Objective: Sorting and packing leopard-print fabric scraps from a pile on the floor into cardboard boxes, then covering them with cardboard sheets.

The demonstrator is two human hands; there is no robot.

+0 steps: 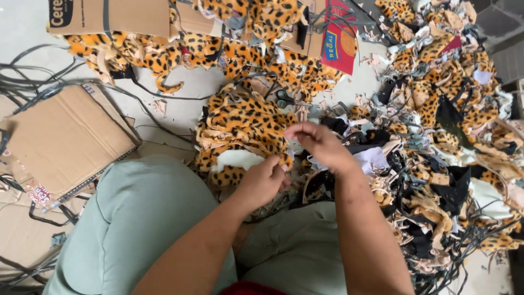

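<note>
My left hand (262,183) grips the near edge of a leopard-print plush fabric piece (240,123) that lies just past my knees. My right hand (319,145) pinches the same piece at its right edge, fingers closed on the fabric. The piece is orange with black spots and shows a white lining patch (237,159) near my left hand. A pair of scissors (285,99) with dark handles lies on the pile just beyond the piece.
Heaps of leopard-print, black and beige scraps (442,136) fill the floor to the right. Flattened cardboard (60,139) lies at left among black straps (33,82). A cardboard box (109,16) and a red packet (338,41) sit at the top. My pale green trouser legs (136,224) fill the foreground.
</note>
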